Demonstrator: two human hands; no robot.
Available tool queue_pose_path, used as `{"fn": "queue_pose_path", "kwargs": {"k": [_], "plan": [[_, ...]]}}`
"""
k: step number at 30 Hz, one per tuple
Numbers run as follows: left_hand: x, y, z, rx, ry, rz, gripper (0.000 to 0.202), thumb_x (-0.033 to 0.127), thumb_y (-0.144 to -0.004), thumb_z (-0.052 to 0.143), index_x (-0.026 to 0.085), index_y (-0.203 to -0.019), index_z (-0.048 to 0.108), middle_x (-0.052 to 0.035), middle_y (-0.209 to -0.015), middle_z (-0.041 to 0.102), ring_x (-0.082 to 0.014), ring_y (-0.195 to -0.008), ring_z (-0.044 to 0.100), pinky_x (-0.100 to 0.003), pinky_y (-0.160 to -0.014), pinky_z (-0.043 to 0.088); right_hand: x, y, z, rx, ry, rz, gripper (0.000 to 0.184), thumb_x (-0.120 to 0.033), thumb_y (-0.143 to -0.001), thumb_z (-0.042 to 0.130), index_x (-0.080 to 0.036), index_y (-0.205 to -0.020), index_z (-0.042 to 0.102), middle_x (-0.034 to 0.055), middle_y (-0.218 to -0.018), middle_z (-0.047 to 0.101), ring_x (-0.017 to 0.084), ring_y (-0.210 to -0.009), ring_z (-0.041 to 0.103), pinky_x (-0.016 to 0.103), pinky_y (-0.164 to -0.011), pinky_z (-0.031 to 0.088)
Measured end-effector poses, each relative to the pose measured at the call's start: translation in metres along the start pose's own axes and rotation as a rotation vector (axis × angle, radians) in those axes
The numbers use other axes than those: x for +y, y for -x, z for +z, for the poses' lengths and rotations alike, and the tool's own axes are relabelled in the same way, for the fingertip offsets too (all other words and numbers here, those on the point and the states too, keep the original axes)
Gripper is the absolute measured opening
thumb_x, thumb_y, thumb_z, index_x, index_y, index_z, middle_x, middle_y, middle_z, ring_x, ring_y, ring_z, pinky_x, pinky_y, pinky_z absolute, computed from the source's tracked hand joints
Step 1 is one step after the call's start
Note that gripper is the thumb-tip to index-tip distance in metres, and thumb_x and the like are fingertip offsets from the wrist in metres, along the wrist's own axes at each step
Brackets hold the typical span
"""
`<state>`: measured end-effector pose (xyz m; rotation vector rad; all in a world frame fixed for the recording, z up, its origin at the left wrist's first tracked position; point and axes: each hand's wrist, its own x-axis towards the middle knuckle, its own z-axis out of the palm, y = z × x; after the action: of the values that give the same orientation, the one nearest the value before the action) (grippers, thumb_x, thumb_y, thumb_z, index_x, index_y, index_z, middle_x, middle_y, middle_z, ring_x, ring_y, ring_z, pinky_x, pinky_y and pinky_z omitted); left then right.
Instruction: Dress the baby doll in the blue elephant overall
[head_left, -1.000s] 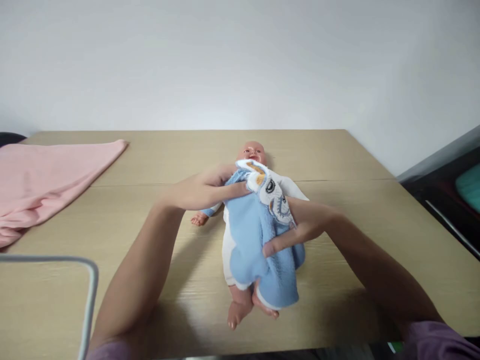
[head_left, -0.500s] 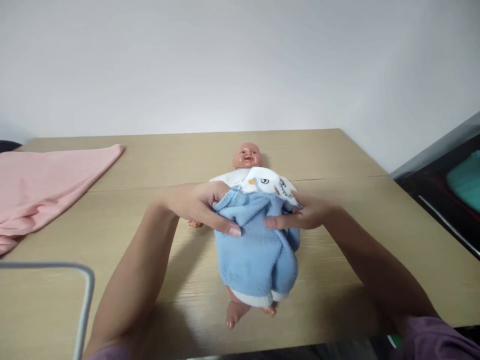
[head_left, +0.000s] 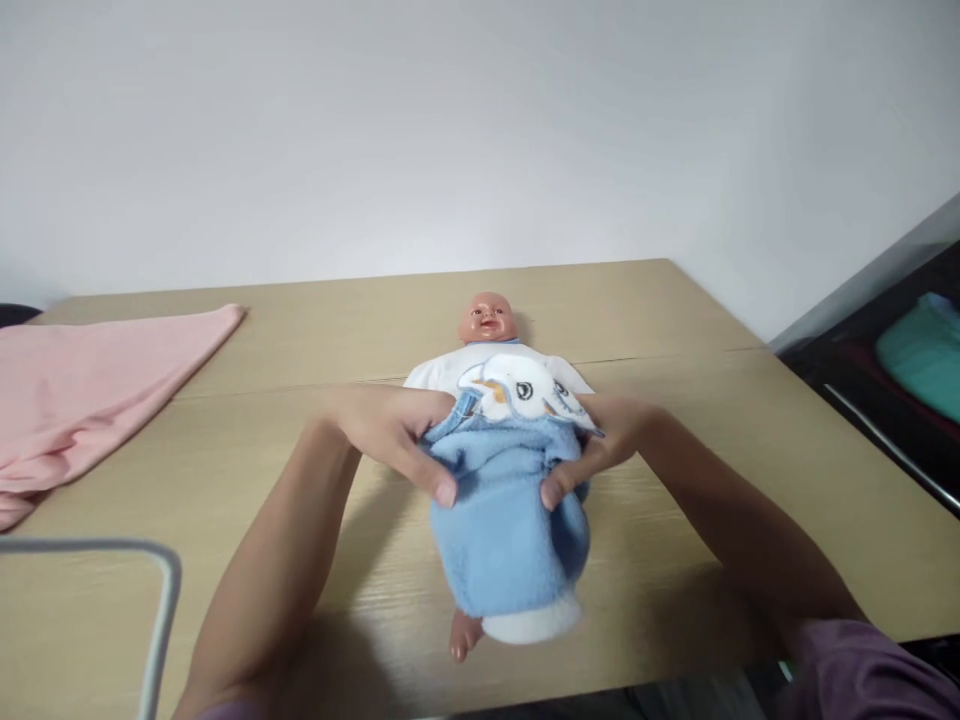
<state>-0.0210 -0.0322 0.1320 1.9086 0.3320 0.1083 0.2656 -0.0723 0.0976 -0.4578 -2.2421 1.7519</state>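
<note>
A baby doll [head_left: 487, 318] lies on its back in the middle of the wooden table [head_left: 675, 320], head away from me. A light blue fleece garment [head_left: 506, 530] with a white animal face [head_left: 517, 392] and a white hem covers its body and legs. One bare foot sticks out below the hem. My left hand [head_left: 397, 432] grips the left side of the blue garment, fingers curled round the cloth. My right hand [head_left: 604, 445] grips the right side in the same way. The doll's arms are hidden.
A pink cloth [head_left: 82, 375] lies spread on the table's far left. A grey metal tube frame [head_left: 161, 590] crosses the near left corner. At the right, beside the table, a dark shelf holds a teal cloth [head_left: 919, 350].
The blue garment has been pulled down over the doll's body and legs, and both hands have moved from holding it bunched above the doll to gripping its sides. One foot is now covered.
</note>
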Motion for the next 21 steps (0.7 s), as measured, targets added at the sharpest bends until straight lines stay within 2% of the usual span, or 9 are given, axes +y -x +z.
{"fn": "queue_pose_path", "kwargs": {"k": [2, 3, 6, 9, 10, 13, 15, 18, 21], "plan": [[0.003, -0.004, 0.000, -0.322, 0.126, -0.047, 0.019, 0.029, -0.083, 0.099, 0.023, -0.100, 0.094, -0.0108, -0.097, 0.091, -0.0336, -0.086, 0.088, -0.035, -0.079, 0.074, 0.000, 0.004, -0.002, 0.101, -0.011, 0.032, 0.059, -0.047, -0.088, 0.098, -0.023, -0.139, 0.083, 0.0055, -0.133, 0.087, 0.027, -0.135, 0.078, 0.035, -0.121, 0.060], [0.003, -0.006, 0.000, -0.404, 0.170, -0.046, 0.023, 0.023, -0.083, 0.097, 0.023, -0.106, 0.094, -0.0113, -0.105, 0.092, -0.0350, -0.094, 0.089, -0.036, -0.087, 0.074, -0.001, 0.005, -0.001, 0.129, -0.019, 0.045, 0.062, -0.049, -0.089, 0.097, -0.024, -0.143, 0.081, 0.0058, -0.136, 0.086, 0.028, -0.137, 0.077, 0.037, -0.123, 0.059], [0.001, -0.009, -0.003, -0.390, 0.174, 0.040, 0.021, 0.016, -0.083, 0.095, 0.025, -0.102, 0.095, -0.0101, -0.104, 0.092, -0.0338, -0.096, 0.090, -0.035, -0.093, 0.073, -0.005, 0.004, 0.003, 0.096, -0.049, 0.057, 0.062, -0.053, -0.093, 0.093, -0.024, -0.147, 0.080, 0.0062, -0.142, 0.084, 0.028, -0.142, 0.075, 0.038, -0.128, 0.055], [-0.006, -0.007, -0.006, -0.321, 0.094, 0.082, 0.006, 0.027, -0.087, 0.096, 0.027, -0.093, 0.095, -0.0097, -0.096, 0.091, -0.0309, -0.090, 0.089, -0.033, -0.092, 0.073, -0.006, 0.002, 0.008, 0.010, -0.116, 0.075, 0.061, -0.058, -0.098, 0.088, -0.022, -0.146, 0.080, 0.0064, -0.142, 0.084, 0.026, -0.142, 0.075, 0.036, -0.128, 0.054], [-0.008, -0.006, -0.007, -0.281, 0.075, 0.076, 0.009, 0.034, -0.086, 0.098, 0.027, -0.090, 0.094, -0.0094, -0.092, 0.091, -0.0303, -0.087, 0.089, -0.033, -0.091, 0.073, -0.005, 0.002, 0.009, 0.000, -0.141, 0.091, 0.063, -0.059, -0.096, 0.089, -0.022, -0.146, 0.079, 0.0067, -0.141, 0.085, 0.026, -0.140, 0.076, 0.035, -0.126, 0.056], [-0.012, -0.001, -0.010, -0.123, 0.087, 0.074, 0.025, 0.049, -0.084, 0.101, 0.026, -0.081, 0.091, -0.0080, -0.074, 0.085, -0.0278, -0.074, 0.084, -0.032, -0.078, 0.074, -0.001, 0.001, 0.012, -0.005, -0.200, 0.166, 0.074, -0.057, -0.082, 0.101, -0.021, -0.144, 0.080, 0.0078, -0.136, 0.086, 0.027, -0.132, 0.080, 0.032, -0.112, 0.065], [-0.013, 0.000, -0.009, -0.074, 0.115, 0.114, 0.034, 0.051, -0.091, 0.095, 0.023, -0.074, 0.087, -0.0064, -0.062, 0.077, -0.0248, -0.067, 0.080, -0.030, -0.075, 0.073, -0.001, -0.002, 0.014, -0.039, -0.213, 0.186, 0.077, -0.050, -0.072, 0.109, -0.019, -0.137, 0.083, 0.0078, -0.129, 0.088, 0.028, -0.124, 0.083, 0.030, -0.103, 0.068], [-0.013, -0.002, -0.006, -0.108, 0.159, 0.152, 0.046, 0.052, -0.102, 0.084, 0.020, -0.070, 0.083, -0.0039, -0.054, 0.068, -0.0203, -0.062, 0.076, -0.028, -0.084, 0.072, -0.006, -0.010, 0.021, -0.152, -0.246, 0.081, 0.064, -0.045, -0.067, 0.112, -0.015, -0.118, 0.085, 0.0065, -0.112, 0.090, 0.027, -0.116, 0.085, 0.029, -0.104, 0.068], [-0.012, -0.004, -0.004, -0.134, 0.193, 0.110, 0.047, 0.056, -0.102, 0.083, 0.019, -0.074, 0.083, -0.0039, -0.058, 0.069, -0.0198, -0.065, 0.075, -0.028, -0.084, 0.071, -0.013, -0.017, 0.029, -0.197, -0.280, 0.015, 0.052, -0.049, -0.077, 0.105, -0.015, -0.111, 0.084, 0.0075, -0.116, 0.089, 0.027, -0.123, 0.082, 0.033, -0.116, 0.063]]}}
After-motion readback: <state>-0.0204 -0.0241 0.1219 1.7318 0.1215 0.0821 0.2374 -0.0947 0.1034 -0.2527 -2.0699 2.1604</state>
